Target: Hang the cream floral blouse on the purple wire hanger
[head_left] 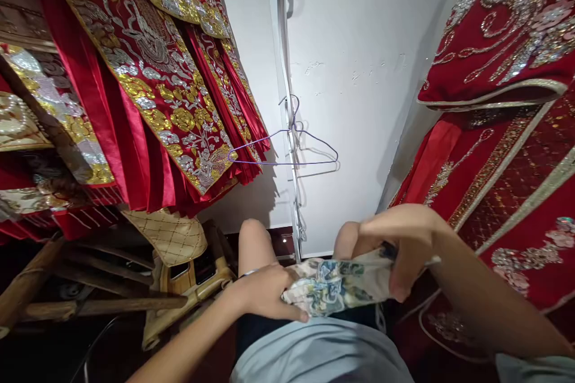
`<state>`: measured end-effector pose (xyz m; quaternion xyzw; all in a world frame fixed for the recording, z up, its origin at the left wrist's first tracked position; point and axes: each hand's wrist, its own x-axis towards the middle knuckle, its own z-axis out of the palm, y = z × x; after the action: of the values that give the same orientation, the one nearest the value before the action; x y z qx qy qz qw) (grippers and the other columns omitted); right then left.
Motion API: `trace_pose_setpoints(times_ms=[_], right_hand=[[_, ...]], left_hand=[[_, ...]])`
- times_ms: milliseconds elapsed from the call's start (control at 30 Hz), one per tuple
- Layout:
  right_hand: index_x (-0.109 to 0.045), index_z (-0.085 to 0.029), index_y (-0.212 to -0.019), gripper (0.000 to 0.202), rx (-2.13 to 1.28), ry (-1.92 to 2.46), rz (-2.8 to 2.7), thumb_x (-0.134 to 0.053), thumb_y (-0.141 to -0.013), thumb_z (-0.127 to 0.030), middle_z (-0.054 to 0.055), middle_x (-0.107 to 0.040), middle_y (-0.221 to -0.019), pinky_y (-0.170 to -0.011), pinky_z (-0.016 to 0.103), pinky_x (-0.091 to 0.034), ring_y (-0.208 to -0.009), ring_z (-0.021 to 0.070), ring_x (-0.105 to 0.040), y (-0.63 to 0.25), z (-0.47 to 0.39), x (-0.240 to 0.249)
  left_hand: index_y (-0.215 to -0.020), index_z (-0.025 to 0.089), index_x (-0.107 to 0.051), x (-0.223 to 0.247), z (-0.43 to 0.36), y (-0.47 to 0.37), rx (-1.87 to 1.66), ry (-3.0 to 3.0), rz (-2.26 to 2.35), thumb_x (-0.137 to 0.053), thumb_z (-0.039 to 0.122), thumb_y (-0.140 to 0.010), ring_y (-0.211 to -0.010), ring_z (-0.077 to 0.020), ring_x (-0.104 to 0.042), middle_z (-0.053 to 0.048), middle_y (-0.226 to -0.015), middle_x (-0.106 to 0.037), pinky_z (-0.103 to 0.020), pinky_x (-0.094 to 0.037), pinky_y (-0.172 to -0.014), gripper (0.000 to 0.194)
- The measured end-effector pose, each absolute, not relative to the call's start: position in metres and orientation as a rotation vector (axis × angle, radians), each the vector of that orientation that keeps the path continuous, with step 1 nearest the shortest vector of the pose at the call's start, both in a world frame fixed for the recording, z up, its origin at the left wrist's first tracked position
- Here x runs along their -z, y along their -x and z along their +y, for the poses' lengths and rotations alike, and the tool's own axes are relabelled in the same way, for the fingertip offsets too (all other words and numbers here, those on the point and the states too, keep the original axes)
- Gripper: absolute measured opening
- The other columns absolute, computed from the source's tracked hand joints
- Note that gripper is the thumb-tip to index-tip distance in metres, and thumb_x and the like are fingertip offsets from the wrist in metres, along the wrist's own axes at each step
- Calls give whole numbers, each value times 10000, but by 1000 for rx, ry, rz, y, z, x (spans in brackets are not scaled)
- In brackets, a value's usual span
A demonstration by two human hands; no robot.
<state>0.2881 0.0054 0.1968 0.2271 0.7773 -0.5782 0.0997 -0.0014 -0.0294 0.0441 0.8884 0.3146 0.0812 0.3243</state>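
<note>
Across my lap lies a patterned cloth (pixel 335 284), cream with blue, green and yellow motifs and gathered into folds. My left hand (pixel 272 290) is closed on its left end, thumb pointing along the lower edge. At the other end, my right hand (pixel 402 251) pinches the cloth between thumb and fingers; some fingertips are hidden behind the hand. The cloth is stretched between both hands, just above my dark shorts. Its exact kind cannot be made out.
A bare purple wire hanger (pixel 283 161) hangs on a metal wall strip (pixel 285 60) ahead. Embroidered red garments hang at left (pixel 153 72) and right (pixel 503 131). A bamboo chair (pixel 166 311) stands at lower left, with a phone (pixel 205 269) on it.
</note>
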Motion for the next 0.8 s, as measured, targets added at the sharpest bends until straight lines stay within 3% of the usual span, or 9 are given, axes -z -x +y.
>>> trace_pose_setpoints(times_ms=[100, 267, 400, 500, 567, 667, 733, 800], right_hand=[[-762, -114, -776, 267, 1602, -763, 2523, -778, -745, -378, 45, -710, -730, -603, 241, -458, -672, 170, -617, -283, 22, -203], [-782, -159, -889, 225, 1440, -865, 2994, -611, -843, -297, 52, -735, -878, -711, 272, -475, -789, 195, -645, -259, 54, -198], [-747, -216, -1140, 344, 1168, -1158, 3287, -606, -827, -245, 61, -729, -1120, -847, 318, -485, -927, 224, -659, -242, 87, -180], [-620, -182, -1341, 540, 917, -1697, 3344, -643, -813, -294, 113, -699, -1186, -928, 383, -473, -984, 264, -650, -235, 130, -151], [-537, -142, -1412, 588, 968, -1993, 3275, -579, -846, -300, 140, -697, -1168, -936, 400, -468, -1005, 275, -645, -231, 160, -130], [-597, -124, -1314, 518, 1009, -2118, 3260, -533, -822, -270, 122, -721, -1056, -848, 352, -483, -929, 249, -644, -228, 194, -107], [-697, -120, -1085, 382, 988, -2087, 3309, -493, -776, -217, 92, -724, -921, -782, 313, -473, -848, 224, -633, -228, 204, -102], [-703, -133, -842, 281, 951, -2102, 3341, -456, -715, -172, 69, -698, -805, -737, 286, -450, -790, 204, -611, -234, 204, -103]], left_hand=[[-715, 177, -687, -56, -26, 21, -33, -2383, 880, -708, 444, -828, -593, -160, -543, -34, -673, -639, -260, -443, -620, 291], [-829, 181, -733, -77, -21, 24, -282, -2240, 694, -676, 361, -843, -769, -188, -574, -35, -756, -652, -307, -484, -844, 189], [-733, 143, -662, -78, -25, 21, -332, -1788, 766, -728, 400, -772, -624, -137, -500, -1, -655, -567, -245, -439, -613, 269], [-958, 149, -692, -83, -25, 25, -622, -1619, 864, -800, 333, -696, -789, -187, -584, -26, -815, -645, -256, -473, -698, 338], [-1121, 178, -670, -92, -20, 31, -876, -1493, 922, -805, 323, -692, -893, -218, -617, -49, -956, -679, -277, -495, -767, 473], [-1160, 182, -665, -108, -7, 46, -1003, -1370, 994, -776, 382, -729, -889, -230, -645, -76, -1018, -698, -280, -501, -750, 488], [-1106, 161, -693, -117, 5, 60, -924, -1454, 1037, -741, 431, -759, -874, -244, -649, -91, -994, -711, -288, -498, -731, 442], [-1007, 159, -722, -122, 19, 74, -807, -1659, 1109, -688, 462, -795, -857, -252, -641, -84, -952, -721, -308, -498, -738, 371]])
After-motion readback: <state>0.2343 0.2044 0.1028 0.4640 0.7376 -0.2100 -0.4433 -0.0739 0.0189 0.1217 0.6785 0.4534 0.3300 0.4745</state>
